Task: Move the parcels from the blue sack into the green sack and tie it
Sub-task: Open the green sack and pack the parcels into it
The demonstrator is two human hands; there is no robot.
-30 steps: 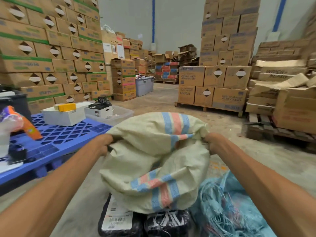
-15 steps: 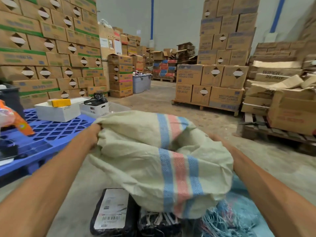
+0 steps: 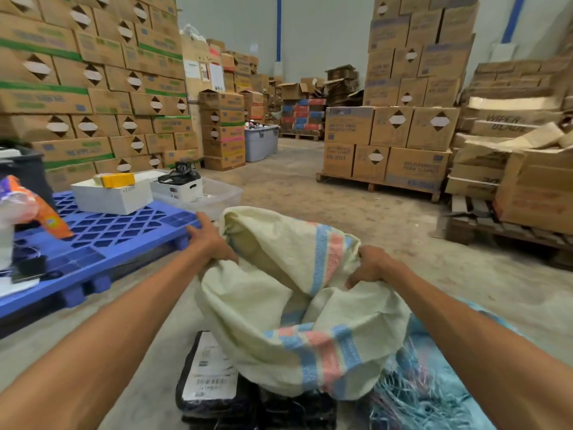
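A pale greenish woven sack with blue and pink stripes hangs in front of me, its mouth spread wide. My left hand grips the sack's left rim and my right hand grips its right rim. Under the sack on the floor lie black parcels, one with a white shipping label. A blue sack with frayed threads lies crumpled at the lower right, partly covered by the striped sack and my right arm.
A blue plastic pallet at the left carries a white box, small crates and a clear tub. Stacks of cardboard boxes on wooden pallets stand left, ahead and right. Bare concrete floor stretches ahead.
The sack's mouth has been pulled open and turned toward me; before it was bunched and draped shut. My right hand, earlier hidden behind the cloth, now shows on the right rim.
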